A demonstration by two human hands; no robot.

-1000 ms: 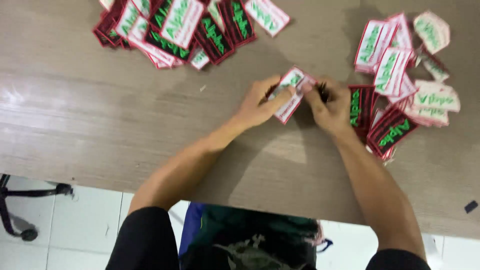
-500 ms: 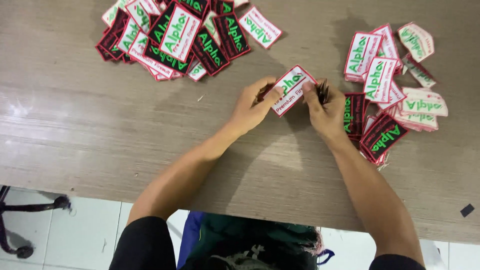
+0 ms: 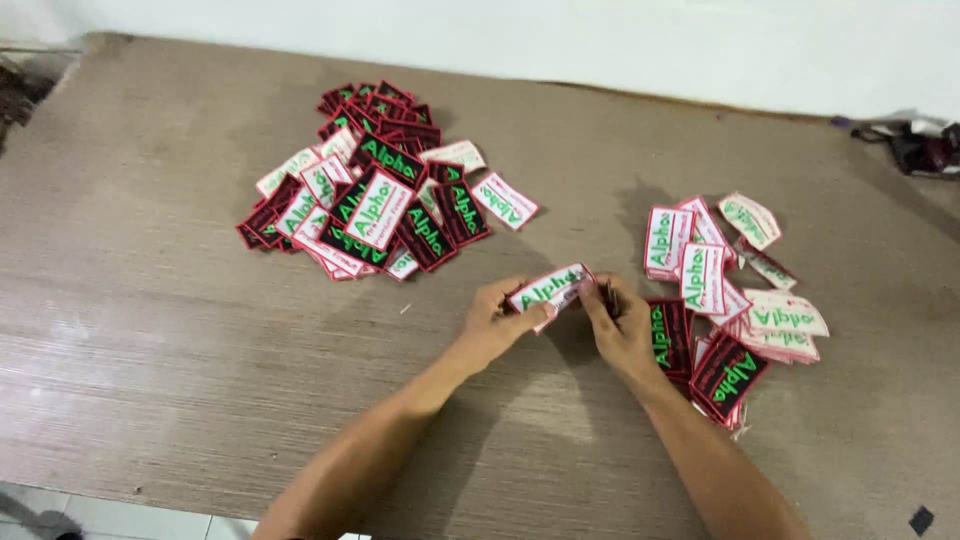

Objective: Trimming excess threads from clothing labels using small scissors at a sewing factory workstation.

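1. Nearest, the front edge of the grey-brown table (image 3: 150,400) runs just under the forearms; bare top lies open at near left.
2. Left hand (image 3: 492,322) and right hand (image 3: 622,335) each pinch one end of a white embroidered patch (image 3: 550,287) with green lettering and a red border, held between them just above the table. The step looks like checking or trimming one patch; whether the right fingers also hold a small tool, I cannot tell.
3. Just right, a smaller patch pile (image 3: 725,300) touches the right hand's side; setting down there needs little travel.
4. Farther left, the larger patch heap (image 3: 370,205) sits well apart.
5. Farthest, the white wall (image 3: 600,40).
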